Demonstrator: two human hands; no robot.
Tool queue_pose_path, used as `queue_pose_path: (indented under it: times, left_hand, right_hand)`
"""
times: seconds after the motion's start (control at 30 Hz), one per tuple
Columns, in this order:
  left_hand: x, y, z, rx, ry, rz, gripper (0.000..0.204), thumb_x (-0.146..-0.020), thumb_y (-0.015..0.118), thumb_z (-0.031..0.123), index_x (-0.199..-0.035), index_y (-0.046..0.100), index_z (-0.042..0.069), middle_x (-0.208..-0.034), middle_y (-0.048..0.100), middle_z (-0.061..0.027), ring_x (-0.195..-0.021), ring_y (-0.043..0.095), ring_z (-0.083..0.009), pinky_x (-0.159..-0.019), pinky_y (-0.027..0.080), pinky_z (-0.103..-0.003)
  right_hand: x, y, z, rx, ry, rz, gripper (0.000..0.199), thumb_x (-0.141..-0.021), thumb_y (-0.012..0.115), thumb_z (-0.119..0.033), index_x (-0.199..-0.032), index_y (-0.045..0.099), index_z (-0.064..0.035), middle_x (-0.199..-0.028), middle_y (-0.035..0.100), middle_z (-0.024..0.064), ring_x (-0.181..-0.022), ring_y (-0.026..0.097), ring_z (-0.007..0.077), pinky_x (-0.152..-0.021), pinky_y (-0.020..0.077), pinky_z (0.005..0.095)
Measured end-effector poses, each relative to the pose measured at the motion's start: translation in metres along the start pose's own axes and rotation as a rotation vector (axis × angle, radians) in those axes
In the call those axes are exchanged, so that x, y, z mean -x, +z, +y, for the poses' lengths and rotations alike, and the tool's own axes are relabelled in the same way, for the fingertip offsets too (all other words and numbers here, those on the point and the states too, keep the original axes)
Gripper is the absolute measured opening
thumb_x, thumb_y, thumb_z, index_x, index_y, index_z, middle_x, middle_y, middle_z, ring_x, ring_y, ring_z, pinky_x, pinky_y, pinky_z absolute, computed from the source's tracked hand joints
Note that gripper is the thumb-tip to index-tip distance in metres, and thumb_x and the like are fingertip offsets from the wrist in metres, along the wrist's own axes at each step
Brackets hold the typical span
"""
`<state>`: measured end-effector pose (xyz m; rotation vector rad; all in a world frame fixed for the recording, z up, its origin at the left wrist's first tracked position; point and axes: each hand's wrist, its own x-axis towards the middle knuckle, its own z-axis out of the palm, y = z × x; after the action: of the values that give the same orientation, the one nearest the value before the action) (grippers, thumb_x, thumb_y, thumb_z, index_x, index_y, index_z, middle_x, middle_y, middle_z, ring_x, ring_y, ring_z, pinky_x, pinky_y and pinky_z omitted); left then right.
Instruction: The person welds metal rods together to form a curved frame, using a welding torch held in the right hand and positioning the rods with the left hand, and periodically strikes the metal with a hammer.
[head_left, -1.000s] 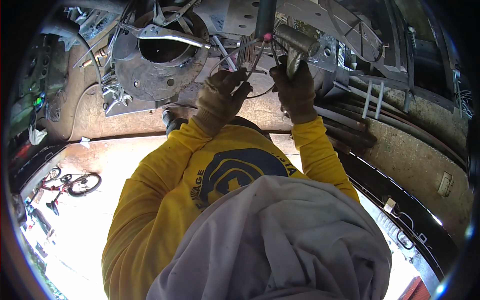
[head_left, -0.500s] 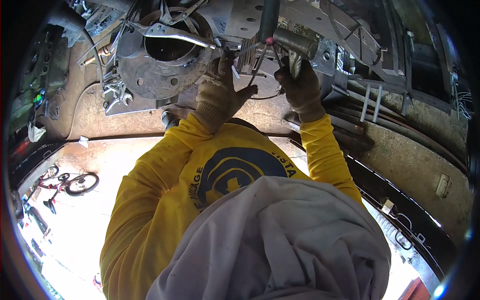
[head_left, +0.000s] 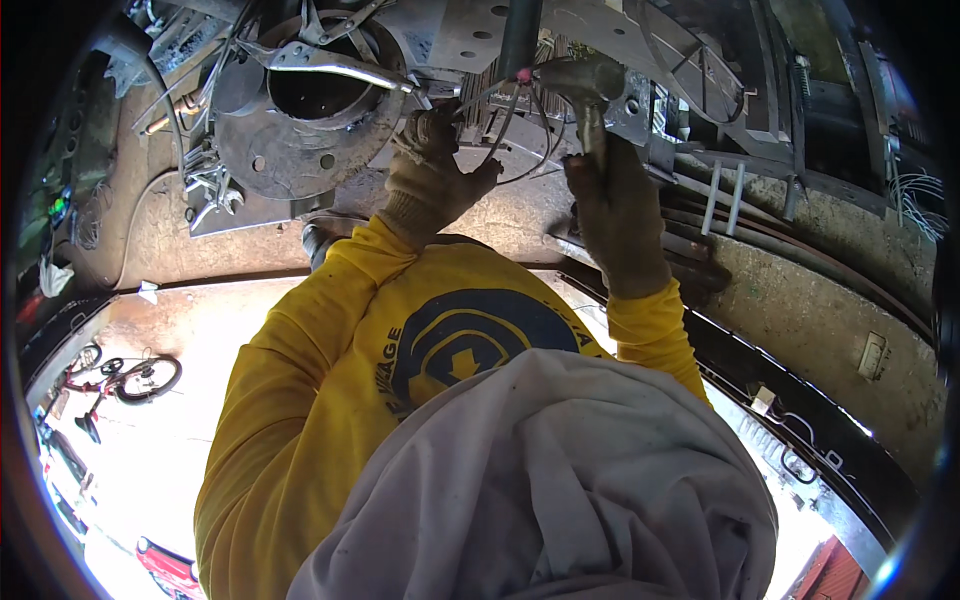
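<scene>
My left hand (head_left: 432, 180), in a dirty knit work glove, has its fingers curled at the near end of a thin metal rod (head_left: 484, 96), its thumb stuck out to the right. The rod runs to a glowing pink-red spot (head_left: 524, 75) by the lower end of a dark upright bar (head_left: 521, 38). Thin bent rods (head_left: 545, 135) curve down from that spot. My right hand (head_left: 618, 215), gloved too, grips the handle of a hammer (head_left: 592, 125). Its heavy metal head lies just right of the glowing spot; I cannot tell whether they touch.
A round flanged steel piece (head_left: 290, 160) stands at left, with locking pliers (head_left: 335, 62) across it. Wrenches (head_left: 215, 195) lie beside it. Metal bars (head_left: 760, 215) and a spoked ring frame (head_left: 700, 75) are at right. A bicycle (head_left: 125, 375) stands at lower left.
My right hand has come down and nearer, with more of the hammer handle showing above it. The whole view has shifted slightly left. The left hand keeps its pose at the rod.
</scene>
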<state>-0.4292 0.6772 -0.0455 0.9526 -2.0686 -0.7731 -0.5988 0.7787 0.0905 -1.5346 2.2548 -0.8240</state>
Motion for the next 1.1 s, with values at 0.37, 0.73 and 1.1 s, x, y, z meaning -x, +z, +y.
queue_pose_path:
  times: [0.37, 0.73, 1.1]
  left_hand:
    - [0.000, -0.004, 0.002, -0.059, -0.203, -0.236, 0.090, -0.073, 0.083, 0.042, -0.139, 0.040, 0.000, -0.119, 0.056, -0.0172, -0.101, 0.059, -0.0303, -0.083, 0.052, -0.041]
    - [-0.006, -0.015, 0.007, -0.014, -0.328, -0.406, 0.103, -0.078, 0.074, 0.057, -0.152, 0.032, 0.000, -0.143, 0.053, -0.0226, -0.129, 0.055, -0.0383, -0.102, 0.050, -0.047]
    - [-0.012, -0.016, -0.001, -0.100, -0.309, -0.544, 0.112, -0.081, 0.070, 0.060, -0.159, 0.015, 0.002, -0.147, 0.051, -0.0220, -0.133, 0.053, -0.0381, -0.103, 0.050, -0.045]
  right_hand:
    - [-0.007, -0.002, -0.012, 0.115, -0.086, 0.011, 0.032, -0.097, 0.068, -0.028, -0.117, 0.057, -0.0044, -0.087, 0.066, 0.0247, -0.081, 0.067, 0.0471, -0.066, 0.0509, 0.0524]
    - [-0.013, -0.001, -0.010, 0.139, -0.076, 0.009, 0.029, -0.100, 0.064, -0.028, -0.111, 0.057, -0.0022, -0.082, 0.065, 0.0242, -0.075, 0.066, 0.0453, -0.062, 0.0500, 0.0517]
    - [-0.016, -0.002, -0.017, 0.084, -0.093, 0.042, 0.029, -0.099, 0.064, -0.026, -0.116, 0.058, -0.0032, -0.086, 0.067, 0.0240, -0.080, 0.067, 0.0460, -0.066, 0.0517, 0.0506]
